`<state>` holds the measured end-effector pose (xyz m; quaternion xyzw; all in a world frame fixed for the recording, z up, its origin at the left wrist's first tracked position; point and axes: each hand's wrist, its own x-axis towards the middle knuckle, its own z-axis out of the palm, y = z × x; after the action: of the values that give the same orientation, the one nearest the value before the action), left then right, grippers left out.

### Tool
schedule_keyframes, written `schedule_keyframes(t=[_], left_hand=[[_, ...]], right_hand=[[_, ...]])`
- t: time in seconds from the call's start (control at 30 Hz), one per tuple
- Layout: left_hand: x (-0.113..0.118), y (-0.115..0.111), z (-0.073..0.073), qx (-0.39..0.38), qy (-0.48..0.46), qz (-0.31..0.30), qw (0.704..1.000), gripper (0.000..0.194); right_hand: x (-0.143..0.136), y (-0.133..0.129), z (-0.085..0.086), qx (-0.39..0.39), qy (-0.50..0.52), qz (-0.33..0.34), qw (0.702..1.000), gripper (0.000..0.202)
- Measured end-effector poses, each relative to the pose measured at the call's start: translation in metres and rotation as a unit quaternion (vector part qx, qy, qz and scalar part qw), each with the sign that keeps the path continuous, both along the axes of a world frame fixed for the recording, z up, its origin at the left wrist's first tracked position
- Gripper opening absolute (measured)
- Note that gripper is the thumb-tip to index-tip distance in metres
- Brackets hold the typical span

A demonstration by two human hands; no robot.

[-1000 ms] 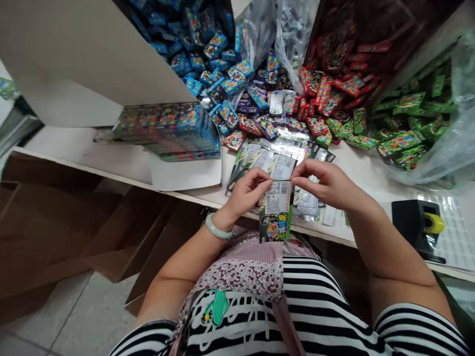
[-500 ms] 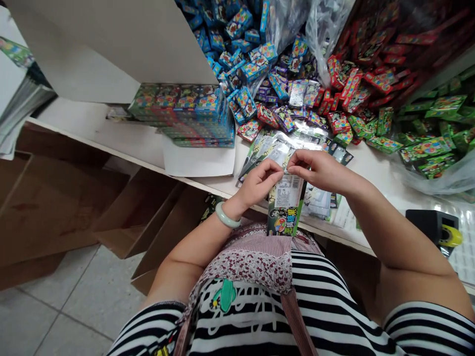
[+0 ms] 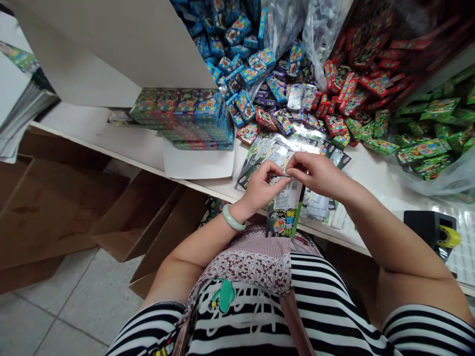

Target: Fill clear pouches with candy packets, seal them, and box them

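Note:
A black and green printed packet (image 3: 284, 217) with a pale label panel hangs upright at the table's front edge, close to my body. My left hand (image 3: 261, 185) is closed in a pinch at the packet's top edge, its thumb lying across that edge. Beside it my right hand (image 3: 309, 170) pinches at the same top edge, fingertips almost touching the left ones. Whatever fine part lies between the fingertips is too small to tell. Behind and under the hands, flat packets (image 3: 260, 148) lie spread on the white table (image 3: 371, 173).
Piles of small boxes, blue (image 3: 241, 74), purple, red (image 3: 345, 94) and green (image 3: 426, 148), lie across the back. Stacked boxes (image 3: 185, 113) stand at the left by a white board. A black tape dispenser (image 3: 426, 227) sits at the right. Cardboard cartons (image 3: 55, 202) stand below left.
My left hand has shifted slightly to the right along the packet's top edge, its thumb now closer to my right fingertips. The camera view has shifted a little.

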<state>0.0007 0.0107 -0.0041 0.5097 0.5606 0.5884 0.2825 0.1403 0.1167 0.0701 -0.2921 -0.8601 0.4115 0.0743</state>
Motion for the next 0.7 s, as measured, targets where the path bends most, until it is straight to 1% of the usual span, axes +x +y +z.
schedule_keyframes(t=[0.07, 0.13, 0.2, 0.23, 0.27, 0.33, 0.4, 0.43, 0.47, 0.5, 0.53, 0.57, 0.6, 0.63, 0.67, 0.7], left_hand=[[-0.001, 0.0, -0.001, 0.011, 0.013, -0.004, 1.0, 0.021], [-0.004, -0.002, -0.002, 0.018, 0.033, -0.003, 0.999, 0.02], [-0.006, -0.005, -0.003, 0.021, 0.059, 0.005, 0.998, 0.021], [-0.007, -0.006, -0.003, 0.023, 0.073, 0.01, 0.997, 0.021], [-0.008, -0.008, -0.002, 0.024, 0.088, 0.013, 0.996, 0.022], [-0.008, -0.008, 0.001, 0.02, 0.114, 0.007, 0.993, 0.024], [-0.008, -0.006, 0.006, -0.002, 0.133, -0.011, 0.991, 0.025], [-0.008, -0.005, 0.008, -0.014, 0.138, -0.022, 0.99, 0.025], [-0.008, -0.003, 0.01, -0.024, 0.142, -0.033, 0.989, 0.023], [-0.01, -0.002, 0.012, -0.031, 0.143, -0.041, 0.988, 0.021], [-0.014, -0.002, 0.012, -0.034, 0.142, -0.042, 0.988, 0.019], [-0.019, -0.002, 0.011, -0.036, 0.139, -0.032, 0.989, 0.017], [-0.027, -0.002, 0.009, -0.036, 0.132, -0.011, 0.99, 0.016], [-0.037, -0.003, 0.006, -0.031, 0.122, 0.018, 0.992, 0.015], [-0.047, -0.003, 0.001, -0.025, 0.111, 0.037, 0.993, 0.015], [-0.056, -0.004, -0.004, -0.014, 0.094, 0.057, 0.994, 0.016]], right_hand=[[-0.001, 0.001, -0.004, -0.009, 0.011, -0.013, 1.0, 0.007], [-0.004, 0.003, -0.01, -0.045, 0.024, -0.028, 0.998, 0.007], [-0.006, 0.006, -0.016, -0.118, 0.027, -0.045, 0.992, 0.009], [-0.008, 0.007, -0.018, -0.171, 0.022, -0.05, 0.984, 0.01], [-0.009, 0.007, -0.02, -0.232, 0.013, -0.053, 0.971, 0.011], [-0.011, 0.006, -0.024, -0.355, -0.007, -0.048, 0.934, 0.017], [-0.013, 0.003, -0.026, -0.43, -0.015, -0.05, 0.901, 0.025], [-0.014, 0.003, -0.027, -0.444, -0.012, -0.056, 0.894, 0.027], [-0.013, 0.004, -0.028, -0.438, -0.005, -0.056, 0.897, 0.027], [-0.01, 0.008, -0.029, -0.414, 0.002, -0.054, 0.909, 0.026], [-0.003, 0.014, -0.029, -0.362, 0.005, -0.06, 0.93, 0.023], [0.007, 0.024, -0.03, -0.29, 0.002, -0.077, 0.954, 0.018], [0.021, 0.036, -0.03, -0.207, -0.005, -0.104, 0.973, 0.012], [0.039, 0.051, -0.029, -0.106, -0.02, -0.154, 0.982, 0.006], [0.061, 0.068, -0.029, -0.04, -0.035, -0.208, 0.977, 0.007], [0.086, 0.085, -0.028, -0.004, -0.046, -0.254, 0.966, 0.013]])
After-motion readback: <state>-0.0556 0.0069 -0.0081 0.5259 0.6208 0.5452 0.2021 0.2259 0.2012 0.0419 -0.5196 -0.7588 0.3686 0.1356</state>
